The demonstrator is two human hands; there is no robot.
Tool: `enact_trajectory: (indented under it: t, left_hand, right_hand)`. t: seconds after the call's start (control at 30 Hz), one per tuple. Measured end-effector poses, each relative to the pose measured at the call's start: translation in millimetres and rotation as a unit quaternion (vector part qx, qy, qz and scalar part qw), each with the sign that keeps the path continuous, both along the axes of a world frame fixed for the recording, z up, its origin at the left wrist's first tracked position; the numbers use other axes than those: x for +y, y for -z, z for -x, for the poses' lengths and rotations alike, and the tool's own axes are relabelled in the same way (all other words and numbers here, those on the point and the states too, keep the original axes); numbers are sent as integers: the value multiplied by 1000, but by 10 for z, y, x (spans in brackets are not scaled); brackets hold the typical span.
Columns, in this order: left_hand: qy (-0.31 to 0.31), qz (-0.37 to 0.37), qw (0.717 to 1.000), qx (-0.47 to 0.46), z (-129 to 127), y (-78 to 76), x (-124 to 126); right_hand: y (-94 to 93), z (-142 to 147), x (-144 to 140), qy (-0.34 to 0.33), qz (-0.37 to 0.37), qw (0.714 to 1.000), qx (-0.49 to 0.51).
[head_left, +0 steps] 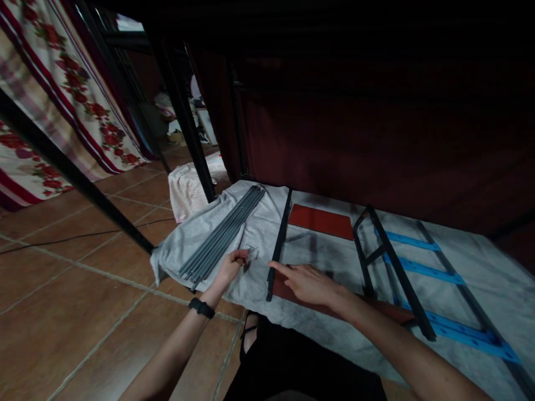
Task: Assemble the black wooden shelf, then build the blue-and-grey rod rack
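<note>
Head view shows the left hand [229, 268], fingers pinched closed, left of a dark bar [281, 236] the loosely open right hand [308, 284] touches.

Open cloth [271, 209] runs between rods [225, 234] and dark bar [281, 234], left hand [231, 267] occupying its near part; black frame [375, 255] obstructs rightward.

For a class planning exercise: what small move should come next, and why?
Probably steady the dark bar left of the farther red panel with the right hand: its index fingertip appears to touch that bar, while the left hand is beside small shiny pieces on the grey cloth.
</note>
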State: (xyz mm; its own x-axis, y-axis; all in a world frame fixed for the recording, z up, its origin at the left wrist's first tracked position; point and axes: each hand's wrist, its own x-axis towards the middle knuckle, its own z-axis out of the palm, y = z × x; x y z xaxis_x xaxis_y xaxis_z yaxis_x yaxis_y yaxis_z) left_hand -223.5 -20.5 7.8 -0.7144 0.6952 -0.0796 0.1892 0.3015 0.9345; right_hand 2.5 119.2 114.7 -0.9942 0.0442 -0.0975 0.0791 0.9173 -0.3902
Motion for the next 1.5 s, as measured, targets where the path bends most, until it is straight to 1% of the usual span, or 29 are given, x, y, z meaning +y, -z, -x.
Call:
enact_trajectory:
  t: [0.03, 0.1, 0.17, 0.23, 0.3, 0.37, 0.47, 0.53, 0.57, 0.63, 0.7, 0.77, 0.83, 0.9, 1.07, 1.17, 1.33, 1.5]
  left_hand:
    - [-25, 26, 999, 29, 83, 49, 35]
    - [-36, 60, 995, 67, 152, 158, 131]
    - [-41, 68, 993, 89, 110, 259, 246]
    - [-50, 93, 986, 132, 16, 331, 353]
    - [-50, 128, 974, 179, -66, 365, 429]
    - [-40, 151, 965, 211, -101, 359, 449]
    - [-28, 144, 965, 216, -90, 288, 352]
    - [-18, 106, 976, 191, -96, 200, 214]
    - [-6, 67, 986, 154, -118, 146, 134]
    - [35, -30, 998, 33, -206, 24, -30]
    - [73, -100, 989, -84, -337, -97, -170]
    - [84, -119, 981, -132, -473, -190, -263]
    - [78, -114, 982, -127, -579, -236, -303]
    - [70, -113, 985, -106, -643, -238, -300]
    - [73, -136, 988, -25, -679, -212, -232]
    - [86, -146, 985, 33, -669, -260, -221]
    - [130, -140, 975, 118, -650, -386, -255]
    - [158, -135, 968, 141, -634, -451, -241]
  right_hand:
    - [7, -2, -3, 1, 1, 1000, 0]
    - [15, -3, -9, 4, 1, 1000, 0]
    - [17, 1, -13, 5, 1, 1000, -4]
    - [19, 9, -15, 5, 4, 1000, -8]
    - [25, 16, -15, 3, 8, 1000, -9]
    - [31, 19, -14, 3, 12, 1000, -8]
    - [34, 15, -17, 8, 16, 1000, -10]
    - [31, 10, -24, 9, 19, 1000, -11]
    - [29, 9, -29, 9, 21, 1000, -9]
    - [32, 10, -42, 5, 25, 1000, -5]
    - [46, 15, -54, 6, 27, 1000, -1]
    - [68, 18, -60, 15, 32, 999, 1]
    - [83, 20, -60, 21, 43, 999, -2]
    - [77, 20, -57, 22, 57, 998, -13]
    - [23, 34, -51, 29, 73, 996, -44]
    - [19, 45, -46, 41, 75, 995, -57]
    - [35, 44, -51, 60, 95, 992, -53]
    - [46, 47, -53, 55, 107, 992, -44]
